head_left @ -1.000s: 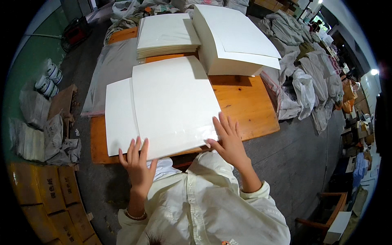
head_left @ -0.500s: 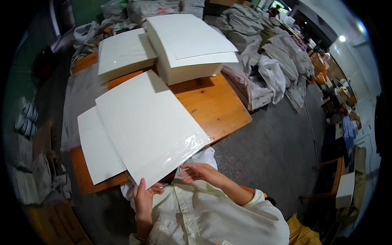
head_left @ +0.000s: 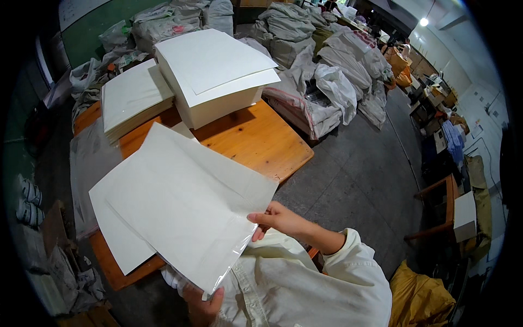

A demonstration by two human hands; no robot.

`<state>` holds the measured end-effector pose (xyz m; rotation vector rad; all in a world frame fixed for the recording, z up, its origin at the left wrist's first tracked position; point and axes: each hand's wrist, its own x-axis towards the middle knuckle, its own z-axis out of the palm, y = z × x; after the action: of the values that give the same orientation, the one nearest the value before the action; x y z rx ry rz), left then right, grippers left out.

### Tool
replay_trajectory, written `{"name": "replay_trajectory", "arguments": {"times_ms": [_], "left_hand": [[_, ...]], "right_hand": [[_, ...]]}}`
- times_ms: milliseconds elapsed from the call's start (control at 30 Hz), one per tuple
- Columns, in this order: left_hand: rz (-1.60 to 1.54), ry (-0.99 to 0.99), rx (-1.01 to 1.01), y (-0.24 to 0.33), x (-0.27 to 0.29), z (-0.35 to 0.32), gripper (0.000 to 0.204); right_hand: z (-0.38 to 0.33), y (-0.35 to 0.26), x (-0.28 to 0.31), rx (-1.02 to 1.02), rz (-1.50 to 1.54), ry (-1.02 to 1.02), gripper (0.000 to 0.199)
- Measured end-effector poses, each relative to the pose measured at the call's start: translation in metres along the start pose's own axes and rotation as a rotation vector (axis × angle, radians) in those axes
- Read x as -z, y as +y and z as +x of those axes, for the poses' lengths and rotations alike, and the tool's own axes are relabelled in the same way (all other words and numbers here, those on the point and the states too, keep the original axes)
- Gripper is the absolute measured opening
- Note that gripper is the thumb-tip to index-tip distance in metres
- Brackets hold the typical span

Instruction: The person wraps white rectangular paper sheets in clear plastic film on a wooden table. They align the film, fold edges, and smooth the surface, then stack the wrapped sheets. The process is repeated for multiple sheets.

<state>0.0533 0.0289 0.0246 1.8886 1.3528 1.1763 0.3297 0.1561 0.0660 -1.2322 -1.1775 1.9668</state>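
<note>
I hold a large white sheet in a clear plastic sleeve [head_left: 185, 201] lifted off the wooden table [head_left: 256, 139] and tilted. My left hand [head_left: 202, 306] grips its lower corner from beneath, near my white shirt. My right hand [head_left: 272, 219] pinches its right edge. A second white sheet [head_left: 117, 240] lies below it on the table's near left part. A thick stack of white sheets [head_left: 212, 76] stands at the far side, with a thinner stack [head_left: 131, 98] to its left.
Stuffed grey and white sacks [head_left: 327, 82] are piled behind and to the right of the table. Grey floor [head_left: 354, 185] lies on the right. A wooden chair with a white box [head_left: 463, 215] and a yellow bag [head_left: 422, 297] stand at the right.
Both hands took hold of the top sleeved sheet and lifted it off the table toward me. My view swung to the right, showing more floor.
</note>
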Motion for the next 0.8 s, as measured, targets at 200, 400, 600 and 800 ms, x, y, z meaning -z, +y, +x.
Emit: {"name": "replay_trajectory", "arguments": {"times_ms": [200, 400, 600, 800], "left_hand": [[0.449, 0.091, -0.104, -0.031, 0.023, 0.025, 0.039], [0.362, 0.144, 0.262, -0.054, 0.047, 0.085, 0.046], [0.701, 0.123, 0.130, -0.069, 0.052, 0.098, 0.068], [0.665, 0.083, 0.153, -0.067, 0.054, 0.098, 0.089]], "right_hand": [[0.006, -0.051, -0.018, 0.090, 0.168, -0.091, 0.018], [0.089, -0.088, -0.065, 0.135, 0.473, -0.219, 0.024], [0.198, -0.158, -0.105, 0.280, 0.523, -0.167, 0.016], [0.325, -0.172, -0.111, 0.254, 0.605, -0.145, 0.014]]}}
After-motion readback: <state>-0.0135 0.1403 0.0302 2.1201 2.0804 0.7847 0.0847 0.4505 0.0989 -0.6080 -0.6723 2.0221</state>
